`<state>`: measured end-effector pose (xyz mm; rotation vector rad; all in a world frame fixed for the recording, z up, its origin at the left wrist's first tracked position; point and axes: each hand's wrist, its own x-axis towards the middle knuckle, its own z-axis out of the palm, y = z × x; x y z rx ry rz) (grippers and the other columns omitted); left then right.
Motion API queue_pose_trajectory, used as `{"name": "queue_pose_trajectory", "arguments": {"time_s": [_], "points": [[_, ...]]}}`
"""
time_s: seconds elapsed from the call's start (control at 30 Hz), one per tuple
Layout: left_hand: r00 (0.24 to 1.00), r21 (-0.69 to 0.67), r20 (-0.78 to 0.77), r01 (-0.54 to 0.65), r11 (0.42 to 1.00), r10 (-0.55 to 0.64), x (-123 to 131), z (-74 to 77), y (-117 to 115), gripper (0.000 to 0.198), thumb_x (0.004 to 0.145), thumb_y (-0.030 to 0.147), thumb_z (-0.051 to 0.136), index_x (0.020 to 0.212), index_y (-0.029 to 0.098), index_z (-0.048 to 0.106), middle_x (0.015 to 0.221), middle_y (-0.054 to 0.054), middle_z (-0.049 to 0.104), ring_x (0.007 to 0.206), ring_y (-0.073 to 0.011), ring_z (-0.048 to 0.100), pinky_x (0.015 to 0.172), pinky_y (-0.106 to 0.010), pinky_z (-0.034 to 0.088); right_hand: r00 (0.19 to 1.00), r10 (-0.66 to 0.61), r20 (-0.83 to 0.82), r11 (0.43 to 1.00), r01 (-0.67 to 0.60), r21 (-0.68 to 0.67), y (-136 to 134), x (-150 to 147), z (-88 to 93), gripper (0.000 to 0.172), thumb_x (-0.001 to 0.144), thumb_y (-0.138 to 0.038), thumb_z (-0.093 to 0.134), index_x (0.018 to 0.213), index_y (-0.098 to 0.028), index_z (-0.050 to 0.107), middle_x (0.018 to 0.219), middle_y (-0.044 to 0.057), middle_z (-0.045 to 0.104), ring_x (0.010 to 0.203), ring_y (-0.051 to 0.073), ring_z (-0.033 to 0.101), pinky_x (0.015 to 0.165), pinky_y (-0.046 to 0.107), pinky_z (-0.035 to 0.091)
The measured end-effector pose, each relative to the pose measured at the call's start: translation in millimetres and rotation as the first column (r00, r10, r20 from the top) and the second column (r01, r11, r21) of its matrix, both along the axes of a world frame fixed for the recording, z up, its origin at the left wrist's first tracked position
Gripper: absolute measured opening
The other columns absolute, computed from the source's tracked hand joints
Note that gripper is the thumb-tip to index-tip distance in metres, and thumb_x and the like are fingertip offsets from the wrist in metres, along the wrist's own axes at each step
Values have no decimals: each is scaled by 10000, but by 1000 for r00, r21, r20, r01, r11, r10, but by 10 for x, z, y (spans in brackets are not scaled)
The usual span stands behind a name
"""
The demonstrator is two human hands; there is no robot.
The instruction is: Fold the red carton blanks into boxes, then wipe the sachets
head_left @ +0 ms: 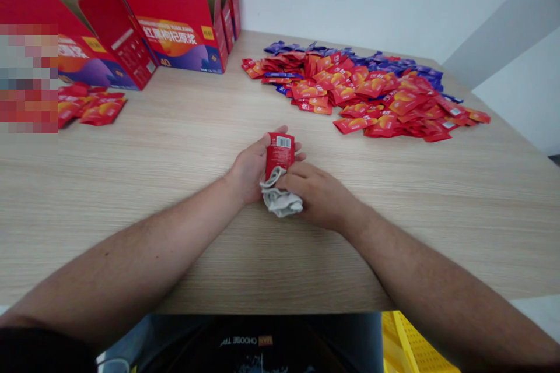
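My left hand (pixel 250 166) holds a small red sachet (pixel 280 154) upright over the middle of the wooden table (pixel 175 145), barcode side facing me, fingers curled behind it. My right hand (pixel 317 192) is closed on a crumpled grey-white cloth (pixel 280 198) pressed against the lower part of the sachet. The two hands touch each other just in front of me.
A big heap of red and blue sachets (pixel 371 90) covers the far right of the table. Tall red cartons (pixel 175 11) stand at the far left, with a few red sachets (pixel 94 108) lying before them. A yellow crate (pixel 411 344) shows below the table's near edge.
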<state>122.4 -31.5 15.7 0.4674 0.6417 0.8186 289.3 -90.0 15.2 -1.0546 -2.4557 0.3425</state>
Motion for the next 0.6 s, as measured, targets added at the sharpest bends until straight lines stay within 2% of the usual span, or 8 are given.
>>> {"name": "queue_pose_trajectory", "arguments": {"time_s": [0.07,0.17,0.27,0.33,0.4,0.43,0.53,0.6], "points": [[1000,19,4,-19,1000,19,-11,3,7,501,1085,448,328,1536,281,471,1114,-73,738,1000,-247,745,952,-460,579,1000,7,-11,1000,-7,2,-14,-7,-1,167,903,-185,634,1061,-206,682,1024,73,676,951,208,613,860,328,498],[1000,3,-2,-25,1000,25,-1,24,-30,500,1086,451,314,1524,281,487,1124,-70,742,960,-240,744,932,-460,587,995,-90,-49,995,92,42,-11,-16,6,135,909,-191,630,1036,-192,674,1031,92,679,967,220,612,881,350,500],[999,-25,7,33,999,-33,59,42,-113,438,1081,386,371,1447,250,569,1050,-62,757,826,-198,737,817,-368,604,998,-54,-30,996,56,63,16,-18,23,116,926,-200,622,1027,-212,675,992,72,681,953,222,610,875,356,504],[995,-36,55,91,995,-89,119,49,-167,386,1076,336,387,1323,204,653,974,-63,762,776,-184,728,755,-324,602,978,-170,-124,974,186,129,42,-5,37,128,937,-206,615,1051,-215,673,996,77,681,978,233,610,885,366,507],[986,-55,82,153,987,-148,174,53,-203,385,1075,306,369,1190,160,706,918,-79,762,784,-198,732,753,-330,610,926,-295,-237,925,339,174,67,22,51,138,931,-211,625,1062,-215,669,993,81,679,995,241,611,880,368,514],[982,-65,82,176,982,-170,193,53,-213,390,1073,295,364,1138,147,719,900,-87,762,800,-210,737,766,-343,614,918,-303,-255,919,353,177,76,38,57,143,927,-210,628,1063,-216,669,994,81,679,995,240,614,874,365,518],[980,-64,76,188,980,-183,208,41,-214,381,1062,280,376,1069,142,731,889,-100,766,850,-236,746,812,-378,619,955,-218,-200,955,250,156,93,83,69,155,926,-206,620,1070,-223,675,1037,84,685,1010,235,618,894,365,523],[976,-48,81,206,977,-202,189,20,-204,398,1069,333,373,1085,151,727,940,-111,772,884,-252,744,834,-415,619,937,-276,-213,938,311,154,94,97,75,151,928,-224,627,1071,-220,674,1040,88,689,1011,240,615,903,375,521]]}}
